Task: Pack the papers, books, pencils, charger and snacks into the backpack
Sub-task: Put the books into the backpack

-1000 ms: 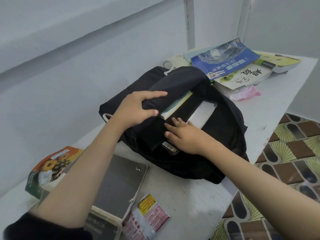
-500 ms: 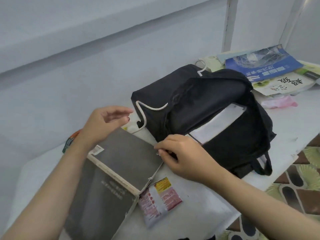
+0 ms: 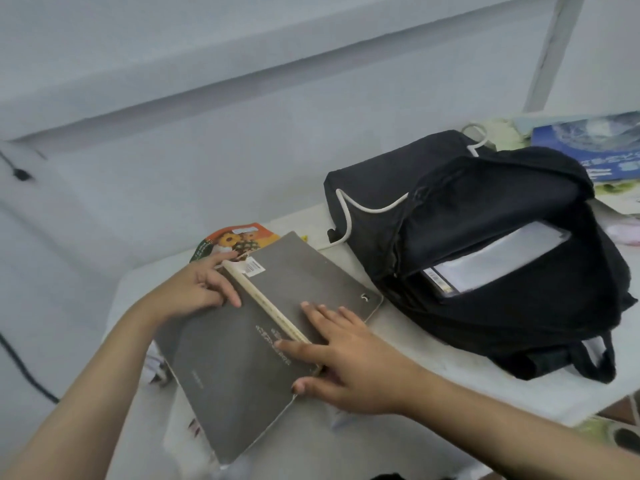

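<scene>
The black backpack (image 3: 485, 216) lies open on the white table (image 3: 433, 386), with white papers (image 3: 502, 261) showing in its mouth. To its left, a smaller grey book (image 3: 304, 271) lies on top of a larger grey book (image 3: 228, 375). My left hand (image 3: 204, 289) holds the larger book's far left edge, fingers bent onto the cover and thumb hidden. My right hand (image 3: 346, 358) lies flat across both books with its fingers spread and its thumb at the larger book's right edge.
An orange packet with a sunflower print (image 3: 239, 237) peeks out behind the books. A blue book (image 3: 595, 147) and a pink item (image 3: 627, 233) lie past the backpack at the right. A black cable (image 3: 20, 362) hangs at the left wall.
Both hands left the backpack and moved to the grey books. My right hand went from pinching the smaller book's corner to lying flat across both. The red snack packet is hidden now.
</scene>
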Tool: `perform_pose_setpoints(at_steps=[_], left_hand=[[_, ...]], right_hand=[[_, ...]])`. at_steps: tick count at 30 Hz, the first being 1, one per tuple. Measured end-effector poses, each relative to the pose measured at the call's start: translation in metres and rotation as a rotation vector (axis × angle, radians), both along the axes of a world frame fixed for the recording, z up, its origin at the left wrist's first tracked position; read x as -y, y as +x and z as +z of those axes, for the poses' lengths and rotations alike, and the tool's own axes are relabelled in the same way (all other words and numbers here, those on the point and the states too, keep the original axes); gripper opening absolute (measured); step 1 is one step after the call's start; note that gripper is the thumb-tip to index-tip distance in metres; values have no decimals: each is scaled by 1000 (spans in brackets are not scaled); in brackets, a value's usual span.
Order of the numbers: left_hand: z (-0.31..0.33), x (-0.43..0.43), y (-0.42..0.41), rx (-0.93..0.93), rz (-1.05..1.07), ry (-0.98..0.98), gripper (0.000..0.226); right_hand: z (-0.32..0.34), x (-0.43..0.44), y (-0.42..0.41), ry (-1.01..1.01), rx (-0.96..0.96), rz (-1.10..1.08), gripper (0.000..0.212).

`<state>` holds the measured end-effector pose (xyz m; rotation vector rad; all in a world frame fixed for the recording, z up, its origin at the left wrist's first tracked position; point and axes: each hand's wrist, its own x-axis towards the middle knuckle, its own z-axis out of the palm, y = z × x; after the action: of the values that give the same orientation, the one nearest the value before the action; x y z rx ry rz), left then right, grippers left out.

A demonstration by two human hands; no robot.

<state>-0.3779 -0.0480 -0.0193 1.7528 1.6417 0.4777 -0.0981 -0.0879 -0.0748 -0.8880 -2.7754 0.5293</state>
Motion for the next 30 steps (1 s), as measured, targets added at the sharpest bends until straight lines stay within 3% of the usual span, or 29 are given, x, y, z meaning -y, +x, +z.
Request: perform_pose_setpoints(at_steps=[5, 7, 13, 21, 26, 30], left_hand=[[-12, -2, -3, 44, 45, 1, 24], [-12, -5, -4, 112, 106, 18, 34], [-7, -10, 7, 255, 137, 30, 47], [19, -29, 33, 604, 261, 272, 51], [49, -40, 58, 734, 185, 325, 49], [66, -39, 81, 828, 24, 211, 24]], right_hand=[[-7, -4, -3, 2, -46, 16, 46], [-4, -8, -3, -81, -123, -17, 50], [14, -24, 6, -419, -572, -146, 55], [68, -50, 32, -505, -1038, -244, 43], [86, -65, 50, -583, -1262, -326, 55], [95, -70, 69, -736, -1427, -367, 60]])
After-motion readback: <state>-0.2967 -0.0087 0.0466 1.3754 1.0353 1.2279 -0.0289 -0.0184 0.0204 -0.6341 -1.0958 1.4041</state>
